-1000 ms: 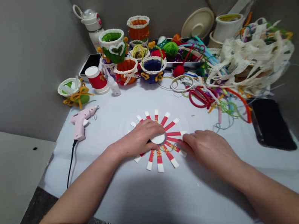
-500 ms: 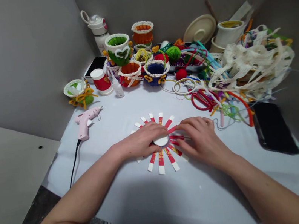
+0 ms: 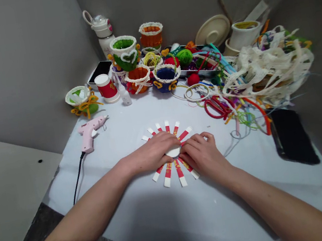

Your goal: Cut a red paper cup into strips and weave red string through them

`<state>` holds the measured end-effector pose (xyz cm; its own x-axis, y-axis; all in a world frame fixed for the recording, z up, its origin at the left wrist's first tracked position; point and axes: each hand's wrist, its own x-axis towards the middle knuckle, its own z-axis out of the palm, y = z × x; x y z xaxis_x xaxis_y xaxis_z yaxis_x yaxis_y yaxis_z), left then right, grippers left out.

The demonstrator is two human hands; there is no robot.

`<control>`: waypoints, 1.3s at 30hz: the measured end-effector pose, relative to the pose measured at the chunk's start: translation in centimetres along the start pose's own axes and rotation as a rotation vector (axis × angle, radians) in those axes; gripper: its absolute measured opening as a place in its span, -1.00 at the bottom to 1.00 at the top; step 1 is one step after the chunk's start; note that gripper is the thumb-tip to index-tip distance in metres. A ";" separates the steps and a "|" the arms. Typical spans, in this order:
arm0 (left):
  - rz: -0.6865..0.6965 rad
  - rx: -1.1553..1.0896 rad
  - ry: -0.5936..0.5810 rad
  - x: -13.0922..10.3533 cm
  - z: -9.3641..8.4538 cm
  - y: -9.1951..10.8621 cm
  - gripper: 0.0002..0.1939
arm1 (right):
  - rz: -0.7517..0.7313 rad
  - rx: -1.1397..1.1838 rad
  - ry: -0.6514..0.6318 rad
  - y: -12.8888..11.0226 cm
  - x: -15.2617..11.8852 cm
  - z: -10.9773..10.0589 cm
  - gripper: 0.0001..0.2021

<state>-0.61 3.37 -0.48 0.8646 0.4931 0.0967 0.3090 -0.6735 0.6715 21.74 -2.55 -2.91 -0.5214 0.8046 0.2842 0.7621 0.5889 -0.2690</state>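
Where under left hand (image 3: 155,151) and right hand (image 3: 205,155), paper strips (image 3: 168,174) invisible.

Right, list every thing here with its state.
Slit cup: strips fanned out
Left hand: on its base
Right hand: at its strips
Glue gun: on its side
Red cup: uncut, upside down
Small bottle: upright
Water bottle: upright, lid shut
Scissors: blades hidden, opening unclear
Phone: flat, dark

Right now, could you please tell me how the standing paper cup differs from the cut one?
The standing paper cup has a closed wall; the cut paper cup has strips fanned out flat. The standing paper cup is untouched, while the left hand and right hand are on the cut paper cup. Both are red and white.
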 end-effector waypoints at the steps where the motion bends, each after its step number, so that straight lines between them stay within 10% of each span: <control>1: 0.004 -0.002 0.000 0.0 0.0 -0.1 -0.70 | 0.016 -0.003 0.003 -0.2 0.0 0.1 -0.75; 30: -0.078 0.101 -0.058 -0.2 0.1 0.6 -0.71 | -0.038 0.025 -0.181 -0.5 -1.3 -1.6 -0.79; 39: -0.130 0.100 -0.024 0.3 0.9 0.5 -0.79 | -0.043 0.104 -0.313 -1.0 -2.4 -5.0 -0.79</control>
<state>0.13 2.67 -0.82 0.8238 0.5668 -0.0046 0.4553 -0.6569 0.6009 24.15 -5.46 1.29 -0.6569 0.7540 0.0053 0.7021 0.6142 -0.3604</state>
